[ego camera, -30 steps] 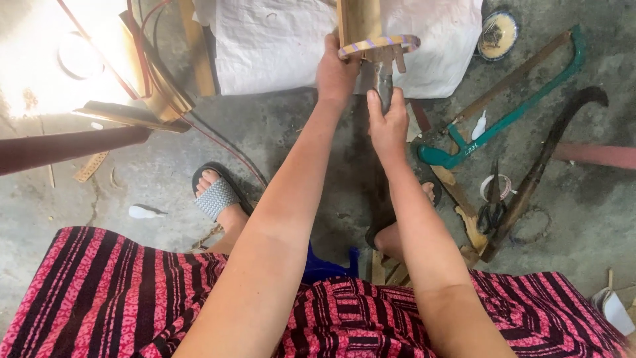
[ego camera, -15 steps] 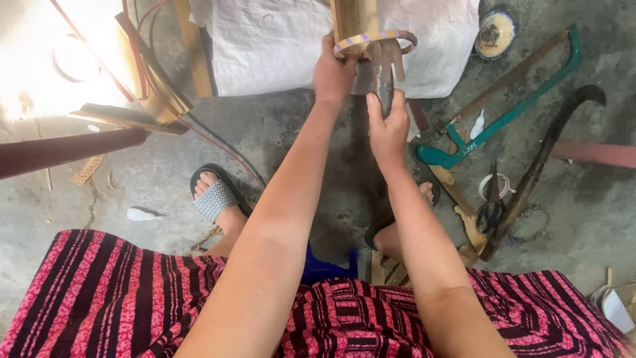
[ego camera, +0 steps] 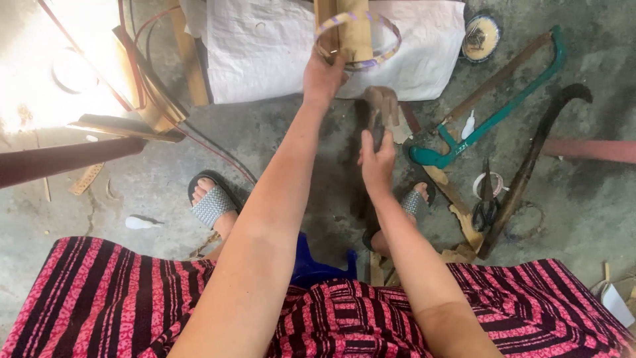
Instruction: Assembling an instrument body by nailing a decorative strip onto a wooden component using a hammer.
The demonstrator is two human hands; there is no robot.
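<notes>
Left hand point(ego camera: 322, 74) closed around the lower end of a bamboo piece point(ego camera: 344, 30), held upright and far out at arm's length, seemingly to keep it steady and in plain sight from above. Ringed loosely around that bamboo, a thin hoop point(ego camera: 361, 40) of pale strip with purplish marks, tilted, its near edge just above the left fingers, so probably propped there by the grip rather than fixed. Right hand point(ego camera: 376, 159) wrapped around the handle of a dark tool point(ego camera: 379, 109), its broad head raised just below the bamboo and the hoop, apparently poised for work on them; exact kind of tool hard to tell, blade or hammer. Behind the bamboo, spread flat on the concrete floor point(ego camera: 278, 139), a white sack point(ego camera: 265, 50), perhaps as a clean patch under the work. Right of the bamboo and lower, a saw point(ego camera: 493, 119) with a teal frame, laid within easy reach; beyond it a long dark curved blade point(ego camera: 530, 159), with scissors point(ego camera: 487, 199) and a small roll of tape point(ego camera: 497, 182) beside it. Up right of the bamboo, a round tin point(ego camera: 480, 36). Left of the bamboo, leaning wooden laths point(ego camera: 142, 99) in strong glare. Below the bamboo, two sandalled feet point(ego camera: 212, 202) planted apart on the floor, bracing a low seat, and nearest the camera a red-and-black patterned skirt point(ego camera: 99, 305) over the knees.
</notes>
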